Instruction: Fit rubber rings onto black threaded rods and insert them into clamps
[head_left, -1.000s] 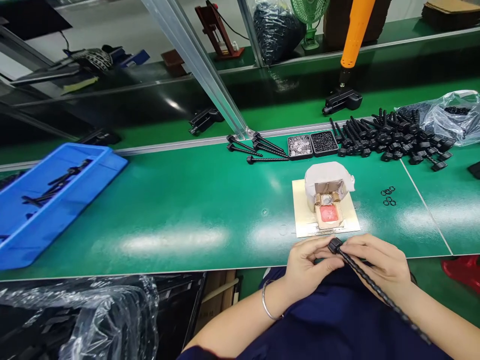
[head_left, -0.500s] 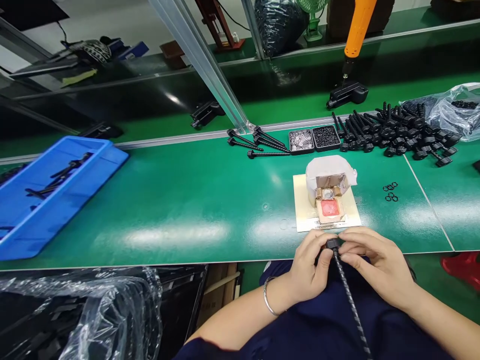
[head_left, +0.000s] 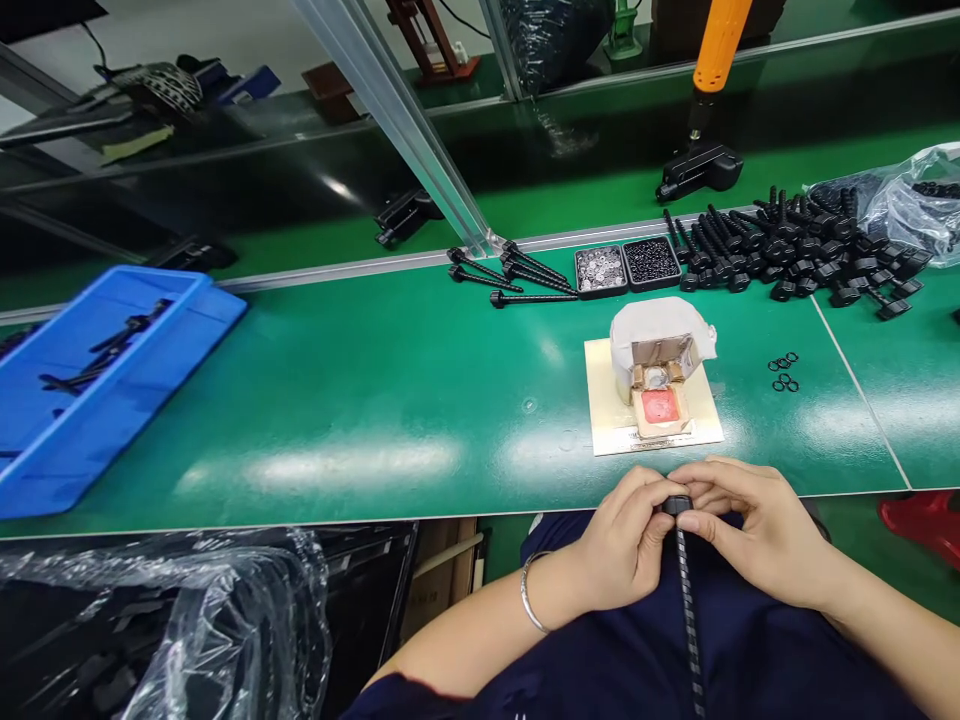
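Your left hand (head_left: 622,540) pinches the head of a black ribbed rod (head_left: 687,600) between thumb and fingers; your right hand (head_left: 757,530) grips the same head from the other side. The head sits just off the near edge of the desk (head_left: 375,375), and the shaft hangs down over your lap.

Risks, as judged: the head is small and held by fingertips only, so uneven pressure could let it twist or slip. If it did, the rod would likely drop to your lap or the floor, since no desk lies beneath it. The free shaft could also swing and catch on your clothing. What your fingertips do under the head is hidden; cannot tell.

Surface: green, glossy, with light glare along the near edge. A white fixture (head_left: 652,322) on a pale board stands just beyond your hands; loose black rings (head_left: 783,363) lie to its right, easily scattered by a sleeve. Along the far edge: a few rods, two small trays (head_left: 601,288) of tiny parts, a rod pile (head_left: 810,262). A blue bin (head_left: 97,425) is at the left end.

Room: metal post (head_left: 405,130) at the far edge, orange driver (head_left: 721,50) hanging beyond, red stool (head_left: 926,525) below right.
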